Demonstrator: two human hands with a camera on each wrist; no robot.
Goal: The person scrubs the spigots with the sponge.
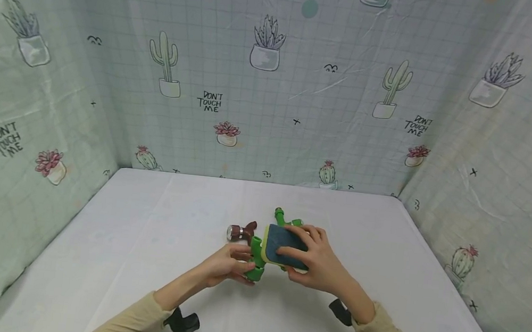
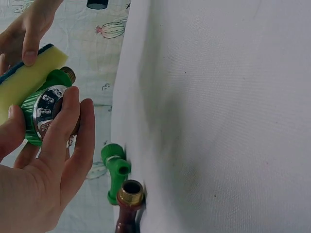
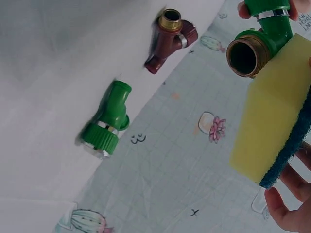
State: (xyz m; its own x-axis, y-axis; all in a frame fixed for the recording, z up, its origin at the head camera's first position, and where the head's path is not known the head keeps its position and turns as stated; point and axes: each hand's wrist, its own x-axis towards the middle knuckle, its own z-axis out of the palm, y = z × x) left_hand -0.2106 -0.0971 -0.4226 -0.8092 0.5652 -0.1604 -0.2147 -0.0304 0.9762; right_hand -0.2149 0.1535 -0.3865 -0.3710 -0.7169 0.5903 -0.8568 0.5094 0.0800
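In the head view my left hand holds a green pipe valve above the white table. The left wrist view shows its ribbed green knob with a silvery face between thumb and fingers. A brass threaded end faces out in the right wrist view. My right hand grips a sponge with a dark blue scouring side and a yellow side. The sponge's yellow side lies against the valve's body. The right hand's fingers are on the blue side.
A second green valve lies on the table behind the hands. Left of it sits a brown valve with a brass threaded end. A printed cactus cloth hangs behind and on both sides. Black devices show by the wrists.
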